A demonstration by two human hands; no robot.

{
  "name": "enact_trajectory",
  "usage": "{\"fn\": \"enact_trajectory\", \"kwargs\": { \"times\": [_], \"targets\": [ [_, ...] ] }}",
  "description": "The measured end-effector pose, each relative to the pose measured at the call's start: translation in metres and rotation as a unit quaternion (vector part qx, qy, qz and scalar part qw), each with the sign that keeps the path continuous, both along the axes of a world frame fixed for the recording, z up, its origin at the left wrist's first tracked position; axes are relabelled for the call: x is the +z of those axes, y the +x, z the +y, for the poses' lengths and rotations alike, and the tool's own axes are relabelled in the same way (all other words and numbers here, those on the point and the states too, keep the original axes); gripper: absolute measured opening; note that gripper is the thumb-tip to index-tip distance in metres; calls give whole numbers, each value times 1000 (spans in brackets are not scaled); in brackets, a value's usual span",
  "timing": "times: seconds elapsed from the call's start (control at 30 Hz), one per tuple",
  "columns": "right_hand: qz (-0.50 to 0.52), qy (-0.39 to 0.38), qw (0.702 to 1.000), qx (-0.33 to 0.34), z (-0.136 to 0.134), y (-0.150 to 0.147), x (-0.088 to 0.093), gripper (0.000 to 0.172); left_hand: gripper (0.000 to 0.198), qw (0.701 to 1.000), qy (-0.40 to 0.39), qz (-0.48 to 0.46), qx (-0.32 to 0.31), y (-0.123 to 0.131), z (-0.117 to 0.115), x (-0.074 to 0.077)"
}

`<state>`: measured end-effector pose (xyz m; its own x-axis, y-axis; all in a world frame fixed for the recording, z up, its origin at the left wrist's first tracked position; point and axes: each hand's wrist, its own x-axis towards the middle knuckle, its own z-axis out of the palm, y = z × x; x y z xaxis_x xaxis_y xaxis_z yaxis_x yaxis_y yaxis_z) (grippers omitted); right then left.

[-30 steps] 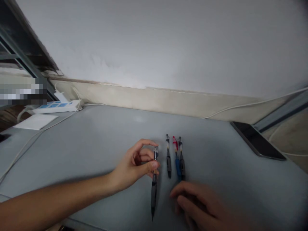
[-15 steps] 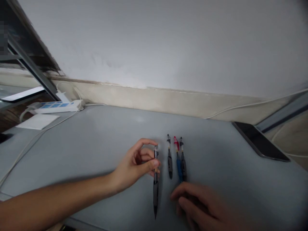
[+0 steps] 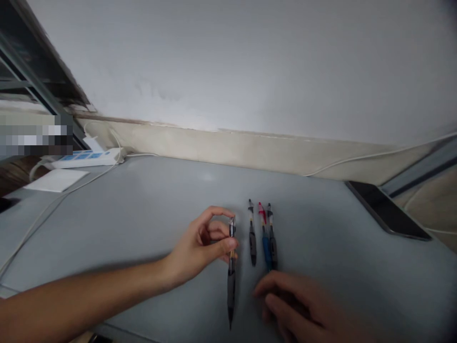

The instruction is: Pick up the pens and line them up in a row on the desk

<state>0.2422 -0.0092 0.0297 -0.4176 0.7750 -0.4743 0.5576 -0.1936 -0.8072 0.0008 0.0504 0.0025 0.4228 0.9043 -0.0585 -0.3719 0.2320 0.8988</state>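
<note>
Currently, the left hand [image 3: 200, 240] is closed in a pinch on a slim black-and-clear retractable pen [image 3: 231, 281], gripping it near its upper end between thumb and fingertips, its tip pointing down toward a pale grey worktop [image 3: 143, 214]. Just to the right, three more pens lie side by side on the worktop: a black-gripped pen [image 3: 252, 240], a blue-barrelled pen with a red top [image 3: 265, 243] and a dark pen with a black grip [image 3: 273, 245], the last two almost touching. The right hand [image 3: 296, 305] holds nothing, its fingers loosely curled; the view is blurred there, but it appears just short of the lower ends of those two pens. Well apart, a dark smartphone [image 3: 387, 209] lies at the far right, and a white power strip with blue switches [image 3: 85, 159] sits at the far left beside a white sheet of paper [image 3: 57, 180].
</note>
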Motion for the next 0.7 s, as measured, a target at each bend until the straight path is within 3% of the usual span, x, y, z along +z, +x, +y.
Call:
{"fn": "enact_trajectory", "kwargs": {
  "times": [0.3, 0.5, 0.7],
  "targets": [
    [-4, 32, 999, -15, 7, -6, 8, 30, 50, 1000, -3, 1, 17, 2, 2, 0],
    [27, 6, 1000, -4, 0, 0, -1, 25, 45, 1000, -5, -8, 17, 1, 3, -1],
    [40, -5, 999, -5, -1, 2, -7, 27, 58, 1000, -2, 2, 31, 1, 2, 1]
  ]
}}
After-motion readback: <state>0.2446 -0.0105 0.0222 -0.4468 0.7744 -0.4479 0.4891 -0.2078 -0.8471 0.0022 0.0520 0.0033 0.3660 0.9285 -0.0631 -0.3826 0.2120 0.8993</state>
